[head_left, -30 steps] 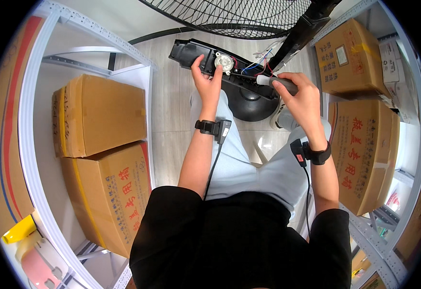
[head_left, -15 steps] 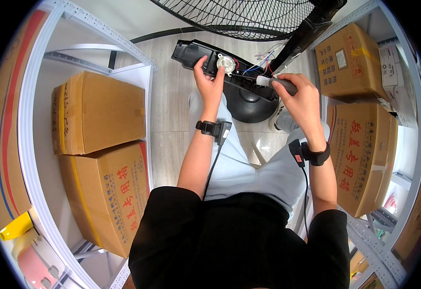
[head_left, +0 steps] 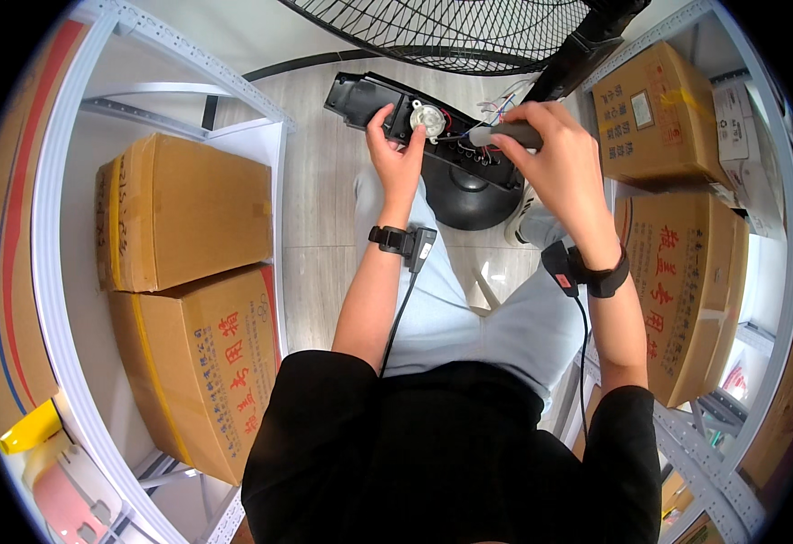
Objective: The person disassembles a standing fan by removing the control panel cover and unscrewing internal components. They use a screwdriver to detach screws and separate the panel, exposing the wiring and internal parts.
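Evidently, in the head view, the black panel (head_left: 358, 98) is opened up above the round base (head_left: 460, 201), wires (head_left: 492, 119) bare, clear disc (head_left: 427, 120) in place. The left hand (head_left: 397, 165) grips it; the right hand (head_left: 555, 150) grips a screwdriver (head_left: 521, 136). Whether any screws are out, I cannot tell.

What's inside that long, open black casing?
In the black casing, a round whitish part and coloured wires show. The left hand and the grey-handled tool held in the right hand cover some of it; whatever lies beneath them can't be seen.
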Available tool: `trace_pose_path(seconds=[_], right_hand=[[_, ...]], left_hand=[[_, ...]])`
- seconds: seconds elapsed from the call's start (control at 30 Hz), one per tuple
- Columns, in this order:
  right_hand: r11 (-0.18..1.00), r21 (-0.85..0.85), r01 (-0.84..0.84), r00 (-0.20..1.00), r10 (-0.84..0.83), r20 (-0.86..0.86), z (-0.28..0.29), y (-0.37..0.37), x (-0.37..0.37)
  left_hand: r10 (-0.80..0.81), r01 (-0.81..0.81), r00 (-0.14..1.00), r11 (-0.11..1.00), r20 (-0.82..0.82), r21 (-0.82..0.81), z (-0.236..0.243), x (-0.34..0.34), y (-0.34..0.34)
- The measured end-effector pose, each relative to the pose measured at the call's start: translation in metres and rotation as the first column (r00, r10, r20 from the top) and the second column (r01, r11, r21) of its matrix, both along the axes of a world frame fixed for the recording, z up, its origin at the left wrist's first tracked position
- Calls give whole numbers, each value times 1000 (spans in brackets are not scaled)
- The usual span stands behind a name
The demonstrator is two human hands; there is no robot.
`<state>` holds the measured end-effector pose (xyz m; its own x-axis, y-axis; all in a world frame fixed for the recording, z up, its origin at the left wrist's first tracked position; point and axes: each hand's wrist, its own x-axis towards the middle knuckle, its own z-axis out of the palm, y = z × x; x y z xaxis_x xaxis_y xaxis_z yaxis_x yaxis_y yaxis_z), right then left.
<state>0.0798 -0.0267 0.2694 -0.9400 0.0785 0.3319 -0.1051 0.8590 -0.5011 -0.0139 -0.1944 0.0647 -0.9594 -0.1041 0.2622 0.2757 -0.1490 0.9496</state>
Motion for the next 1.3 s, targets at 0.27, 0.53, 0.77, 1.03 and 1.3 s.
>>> trace_pose_path(seconds=[0.27,0.53,0.77,1.03,1.3], right_hand=[[966,250,-61,993,33,114,21,-16,-17],[981,95,-170,982,161,95,21,-19,-16],[920,197,-340,930,360,-75,18,-2,-26],[952,307,5,984,-59,167,15,-22,-25],[996,60,-72,996,68,58,20,-16,-11]], left_hand=[[2,-9,998,993,63,114,2,3,2],[-27,16,995,994,96,110,6,3,1],[7,-14,998,994,65,111,4,2,2],[-21,15,997,997,73,82,3,5,1],[-22,15,996,997,81,78,4,5,1]])
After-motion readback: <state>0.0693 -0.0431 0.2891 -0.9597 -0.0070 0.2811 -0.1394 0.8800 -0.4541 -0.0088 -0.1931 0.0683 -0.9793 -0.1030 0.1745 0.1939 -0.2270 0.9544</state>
